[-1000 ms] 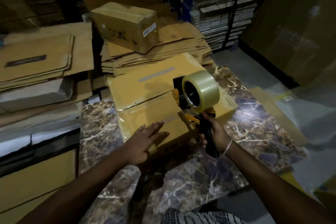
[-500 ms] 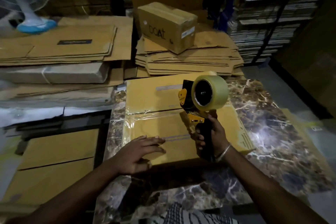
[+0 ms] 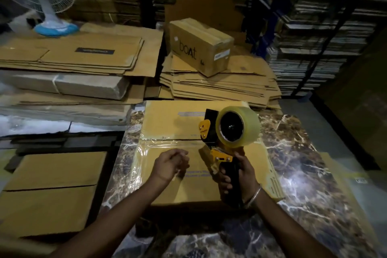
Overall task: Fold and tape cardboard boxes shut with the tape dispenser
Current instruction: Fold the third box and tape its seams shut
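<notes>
A flat yellow-brown cardboard box [image 3: 167, 119] lies on the marble table [image 3: 303, 163], with clear tape [image 3: 167, 143] shining across its middle seam. My right hand [image 3: 240, 174] grips the black handle of the tape dispenser [image 3: 217, 132], which is orange and black with a big roll of clear tape. The dispenser is held upright just above the right half of the box. My left hand [image 3: 169, 163] hovers over the taped near flap, motion-blurred, its fingers loosely curled with nothing visible in them.
A closed carton marked "boAt" [image 3: 201, 46] sits on a stack of flattened cardboard [image 3: 219, 86] behind the table. More flat sheets [image 3: 73, 56] and a blue-based fan [image 3: 48, 6] are at the left. A taped box [image 3: 52, 184] is at lower left, and loaded shelves [image 3: 324, 27] at the right.
My left hand has lifted off the box and its flat fingers have curled. The right hand has raised the dispenser slightly. The view has shifted left and up.
</notes>
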The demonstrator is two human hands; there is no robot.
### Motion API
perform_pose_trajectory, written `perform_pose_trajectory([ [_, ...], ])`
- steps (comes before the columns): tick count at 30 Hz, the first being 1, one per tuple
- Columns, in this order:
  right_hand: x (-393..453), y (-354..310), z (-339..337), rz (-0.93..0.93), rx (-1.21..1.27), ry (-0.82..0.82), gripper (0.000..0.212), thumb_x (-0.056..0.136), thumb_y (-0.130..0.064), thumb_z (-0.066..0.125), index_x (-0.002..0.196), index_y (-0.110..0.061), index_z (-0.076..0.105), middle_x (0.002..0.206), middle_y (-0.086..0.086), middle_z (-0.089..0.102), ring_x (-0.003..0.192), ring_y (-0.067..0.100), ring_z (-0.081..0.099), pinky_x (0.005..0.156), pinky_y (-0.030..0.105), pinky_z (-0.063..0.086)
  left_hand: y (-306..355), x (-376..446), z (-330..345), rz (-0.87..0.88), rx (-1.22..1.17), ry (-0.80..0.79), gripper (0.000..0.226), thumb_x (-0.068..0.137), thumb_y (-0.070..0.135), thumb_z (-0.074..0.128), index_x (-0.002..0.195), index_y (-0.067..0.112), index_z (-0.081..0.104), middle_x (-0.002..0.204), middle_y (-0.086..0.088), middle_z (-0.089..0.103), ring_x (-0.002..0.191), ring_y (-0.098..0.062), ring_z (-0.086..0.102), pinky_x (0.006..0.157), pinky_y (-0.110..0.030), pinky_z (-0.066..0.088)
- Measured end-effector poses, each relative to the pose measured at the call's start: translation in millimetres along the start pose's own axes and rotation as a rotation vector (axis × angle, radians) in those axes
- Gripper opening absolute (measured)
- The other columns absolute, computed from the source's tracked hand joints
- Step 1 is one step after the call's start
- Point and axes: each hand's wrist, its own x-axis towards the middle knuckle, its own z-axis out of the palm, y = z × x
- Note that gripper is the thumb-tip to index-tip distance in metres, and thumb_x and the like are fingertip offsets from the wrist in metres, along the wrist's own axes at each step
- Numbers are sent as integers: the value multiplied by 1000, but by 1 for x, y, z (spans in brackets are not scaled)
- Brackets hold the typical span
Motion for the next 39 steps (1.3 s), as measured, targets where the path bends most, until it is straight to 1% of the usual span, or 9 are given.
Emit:
perform_pose_trajectory([
  [2,-6,-8,0,5,-49,5,70,42,-63,87,66,-5,53,53,4,35,36,18,37,42,23,34,16,7,25,-229,-186,-15,23,95,20,60,78,9,70,80,-16,65,64,-27,64,59,-29,49],
  [4,-13,-18,-1,13,-97,13,67,49,-64,81,66,-6,53,53,4,35,37,17,36,43,23,31,25,16,44,-447,-391,-22,40,93,39,62,97,0,67,98,-19,68,85,-30,68,80,-39,56],
  [8,-25,-39,-11,14,-141,-19,70,47,-67,81,65,-7,52,53,4,35,39,17,34,45,25,27,30,32,81,-582,-565,-95,76,83,62,65,118,-5,60,120,-20,67,103,-34,66,79,-38,58],
  [13,-31,-60,-29,16,-123,-46,74,39,-64,88,65,-5,50,51,5,35,37,18,36,42,23,29,42,38,125,-534,-618,-117,40,95,40,59,102,0,62,83,-15,72,64,-26,71,55,-29,59],
  [17,-33,-71,-45,-6,-111,-26,76,38,-65,88,65,-5,51,50,5,35,37,18,36,42,23,29,44,46,143,-516,-549,-51,23,97,22,52,88,4,62,65,-8,70,57,-20,68,56,-26,58],
  [20,-33,-79,-58,-16,-121,-26,73,40,-68,86,64,-6,56,50,3,38,38,18,37,43,24,31,46,55,151,-516,-551,-62,25,100,24,52,93,2,62,68,-11,71,53,-22,70,51,-26,59],
  [25,-35,-86,-70,-48,-98,-29,73,44,-68,85,66,-5,55,49,4,37,37,18,37,42,24,30,57,63,168,-558,-425,-266,44,100,47,46,103,7,64,92,-21,73,70,-32,74,76,-42,52],
  [29,-36,-92,-74,-80,-91,-20,73,42,-68,85,64,-6,55,48,4,37,36,18,35,43,24,28,54,65,183,-570,-323,-388,47,98,47,41,113,9,64,97,-14,74,83,-27,74,78,-40,51],
  [39,-39,-95,-92,-110,-29,7,66,52,-67,78,65,-6,55,49,2,36,37,17,35,43,23,31,38,86,205,-595,-298,-245,29,103,23,42,94,9,65,76,-6,75,62,-17,73,66,-21,54],
])
